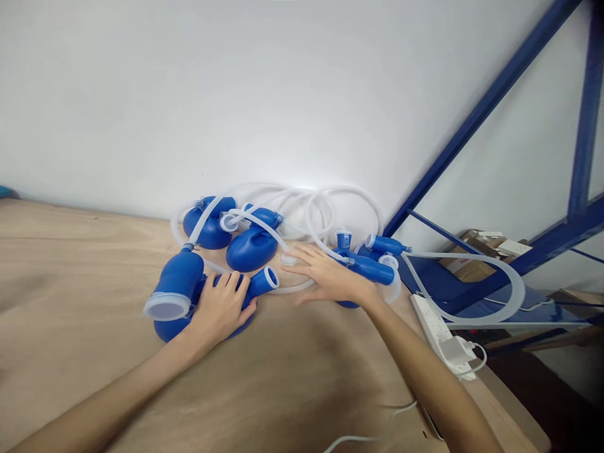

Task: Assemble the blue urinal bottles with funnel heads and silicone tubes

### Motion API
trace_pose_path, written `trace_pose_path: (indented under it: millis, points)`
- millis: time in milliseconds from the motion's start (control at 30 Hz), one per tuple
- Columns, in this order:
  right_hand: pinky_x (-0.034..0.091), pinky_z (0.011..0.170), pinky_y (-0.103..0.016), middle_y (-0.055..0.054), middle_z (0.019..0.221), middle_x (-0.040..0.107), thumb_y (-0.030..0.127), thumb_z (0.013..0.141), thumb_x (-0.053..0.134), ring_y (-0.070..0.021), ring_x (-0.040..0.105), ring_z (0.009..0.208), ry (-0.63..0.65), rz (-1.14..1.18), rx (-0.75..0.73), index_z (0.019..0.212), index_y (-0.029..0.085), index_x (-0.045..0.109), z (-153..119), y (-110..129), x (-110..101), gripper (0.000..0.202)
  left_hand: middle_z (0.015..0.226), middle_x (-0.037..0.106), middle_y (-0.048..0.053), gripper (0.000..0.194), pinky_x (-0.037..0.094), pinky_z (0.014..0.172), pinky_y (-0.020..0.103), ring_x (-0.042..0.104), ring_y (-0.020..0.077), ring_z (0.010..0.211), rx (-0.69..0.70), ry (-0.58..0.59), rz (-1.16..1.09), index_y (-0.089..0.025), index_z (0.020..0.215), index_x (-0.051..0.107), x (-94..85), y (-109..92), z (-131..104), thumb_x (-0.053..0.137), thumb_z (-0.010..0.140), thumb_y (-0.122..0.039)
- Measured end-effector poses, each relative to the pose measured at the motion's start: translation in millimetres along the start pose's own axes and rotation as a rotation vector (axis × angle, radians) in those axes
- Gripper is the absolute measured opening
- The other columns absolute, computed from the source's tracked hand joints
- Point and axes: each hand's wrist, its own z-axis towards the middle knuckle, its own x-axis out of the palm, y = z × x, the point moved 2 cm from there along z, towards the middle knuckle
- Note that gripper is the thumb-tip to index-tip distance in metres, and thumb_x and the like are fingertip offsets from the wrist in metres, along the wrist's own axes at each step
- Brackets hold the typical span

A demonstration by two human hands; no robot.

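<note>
Blue bottles (251, 250), white tubes (518, 292)

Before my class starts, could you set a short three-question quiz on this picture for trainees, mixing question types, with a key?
1. Choose: what does the bare left hand rest on? A. a white plastic power strip; B. a rounded blue plastic bottle; C. a blue metal frame.
2. True or false: the bare right hand is clenched into a fist.
3. Fill in: the flexible plastic tube joined to the blue cup-shaped piece beside the left hand is ____.

Key: 1. B; 2. false, its fingers are extended; 3. white.
</note>
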Motion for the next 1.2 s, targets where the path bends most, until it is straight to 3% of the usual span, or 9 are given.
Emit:
trace_pose_path:
  millis: [67, 133, 267, 633, 800, 933, 1067, 1133, 1200]
  points:
    - [0.045, 0.119, -0.045, -0.014, 0.146, 0.066, 0.053, 0.098, 0.071, -0.0279, 0.060, 0.139, -0.145, 0.242, 0.057, 0.145, 0.022, 0.063, 9.5, 21.0, 7.9, 0.057, 0.104, 0.072, 0.021, 0.040, 0.043, 0.084, 0.052, 0.066, 0.0382, 0.094, 0.007, -0.007, 0.005, -0.008, 0.119, 0.073, 1.8, 0.9, -1.3, 0.054, 0.102, -0.040]
    - [0.052, 0.105, -0.040, -0.011, 0.122, 0.075, 0.054, 0.103, 0.063, -0.0247, 0.069, 0.116, -0.242, 0.413, 0.180, 0.124, 0.018, 0.071, 24.2, 32.0, 20.1, 0.042, 0.105, 0.072, 0.021, 0.040, 0.043, 0.084, 0.052, 0.066, 0.0382, 0.094, 0.009, -0.010, 0.004, -0.008, 0.119, 0.073, 2.5, 1.4, -2.0, 0.054, 0.102, -0.040]
    - [0.046, 0.073, -0.030, 0.000, 0.079, 0.065, 0.062, 0.097, 0.063, -0.0161, 0.060, 0.075, -0.172, 0.754, 0.257, 0.083, 0.018, 0.065, 51.5, 30.2, 42.9, 0.047, 0.104, 0.071, 0.021, 0.041, 0.044, 0.083, 0.052, 0.066, 0.0388, 0.094, 0.005, -0.011, 0.001, -0.008, 0.119, 0.073, 0.0, 0.8, -1.5, 0.053, 0.103, -0.039]
    - [0.034, 0.065, -0.027, 0.003, 0.072, 0.053, 0.063, 0.088, 0.071, -0.0121, 0.043, 0.067, 0.048, 1.053, 0.132, 0.073, 0.019, 0.058, 64.9, 7.4, 53.3, 0.049, 0.101, 0.072, 0.019, 0.037, 0.044, 0.079, 0.049, 0.066, 0.0361, 0.090, 0.032, -0.040, -0.016, -0.010, 0.113, 0.073, -0.5, 3.8, -1.6, 0.054, 0.101, -0.039]
    - [0.031, 0.062, -0.028, 0.006, 0.062, 0.031, 0.057, 0.099, 0.054, -0.0128, 0.027, 0.061, -0.264, 1.118, 0.213, 0.064, 0.025, 0.033, 59.9, -4.7, 44.6, 0.052, 0.104, 0.073, 0.018, 0.034, 0.044, 0.081, 0.048, 0.067, 0.0350, 0.092, 0.071, -0.030, -0.053, -0.014, 0.109, 0.074, -2.1, 7.7, -1.5, 0.058, 0.099, -0.041]
    - [0.026, 0.064, -0.029, 0.005, 0.065, 0.034, 0.045, 0.102, 0.054, -0.0136, 0.033, 0.064, -0.237, 0.794, 0.200, 0.065, 0.023, 0.035, 36.8, -8.4, 36.1, 0.046, 0.105, 0.072, 0.021, 0.035, 0.045, 0.082, 0.050, 0.068, 0.0381, 0.094, 0.014, 0.006, -0.036, -0.011, 0.113, 0.074, -1.9, 3.1, 0.8, 0.060, 0.099, -0.040]
    - [0.029, 0.066, -0.029, -0.001, 0.076, 0.059, 0.033, 0.101, 0.062, -0.0148, 0.049, 0.072, 0.066, 0.279, 0.161, 0.072, 0.018, 0.057, 9.1, -5.0, 47.7, 0.033, 0.109, 0.073, 0.023, 0.040, 0.046, 0.084, 0.052, 0.067, 0.0407, 0.099, 0.001, 0.018, -0.045, -0.008, 0.120, 0.073, -2.7, -3.4, 4.1, 0.058, 0.101, -0.039]
    - [0.034, 0.067, -0.029, -0.006, 0.089, 0.070, 0.037, 0.098, 0.070, -0.0183, 0.060, 0.079, 0.218, 0.187, 0.174, 0.081, 0.017, 0.071, -2.0, -1.9, 54.2, 0.027, 0.109, 0.073, 0.024, 0.043, 0.047, 0.085, 0.053, 0.066, 0.0411, 0.101, 0.001, 0.026, -0.037, -0.006, 0.124, 0.072, -4.1, -4.5, 4.2, 0.055, 0.102, -0.039]
    - [0.040, 0.069, -0.031, -0.009, 0.098, 0.076, 0.045, 0.097, 0.074, -0.0226, 0.067, 0.086, 0.230, 0.169, 0.187, 0.092, 0.018, 0.078, -7.5, 5.2, 52.1, 0.028, 0.110, 0.073, 0.026, 0.045, 0.048, 0.087, 0.053, 0.066, 0.0414, 0.102, -0.003, 0.034, -0.028, -0.004, 0.126, 0.071, -5.2, -4.4, 2.0, 0.054, 0.103, -0.039]
